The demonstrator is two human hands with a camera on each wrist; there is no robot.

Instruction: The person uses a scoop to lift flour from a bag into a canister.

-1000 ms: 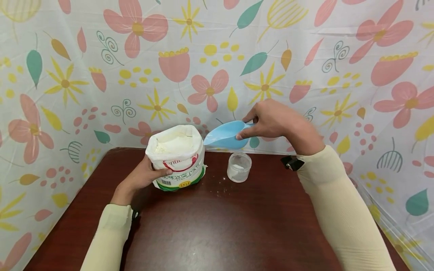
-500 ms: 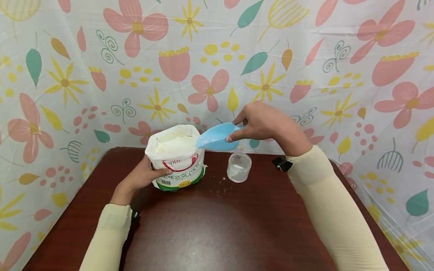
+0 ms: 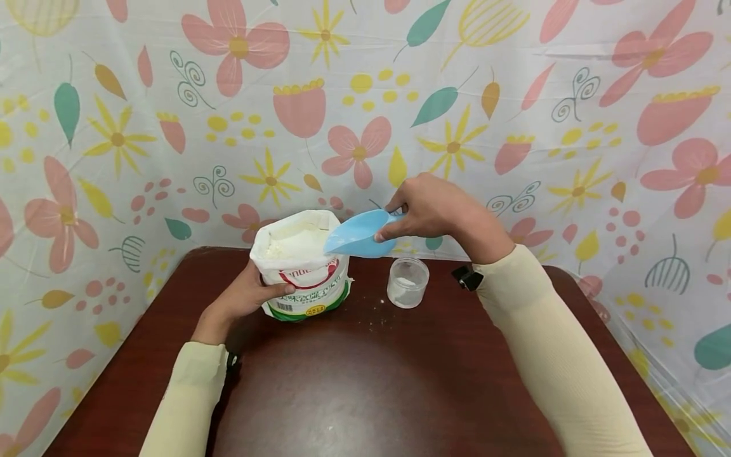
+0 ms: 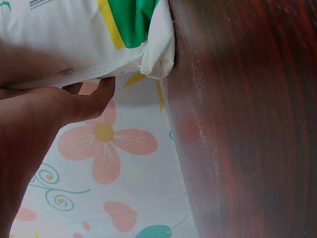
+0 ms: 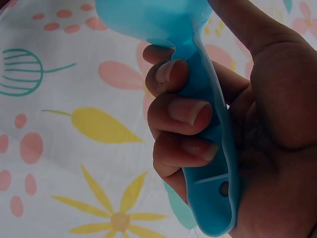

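Observation:
An opened white bag of flour [image 3: 308, 295] with a green base and red lettering stands at the back left of the table in the head view. My left hand [image 3: 245, 293] holds its left side, thumb across the front; the left wrist view shows curled fingers [image 4: 101, 101] against the bag's side. My right hand [image 3: 425, 209] grips a light blue scoop [image 3: 362, 233]. Its tip overlaps the right rim of the bag's mouth. Up close, several fingers wrap round the scoop's handle [image 5: 213, 198]. Right of the bag sits a clear round jar [image 3: 408, 284] with some white powder inside.
The dark reddish-brown table [image 3: 365, 387] carries a scatter of white powder [image 3: 377, 317] between bag and jar. A flower-patterned curtain [image 3: 365, 95] hangs right behind the table's back edge and along both sides.
My right hand has moved left with the scoop, from beside the bag to over its right rim. The left hand and the bag keep their place; the head view has shifted slightly.

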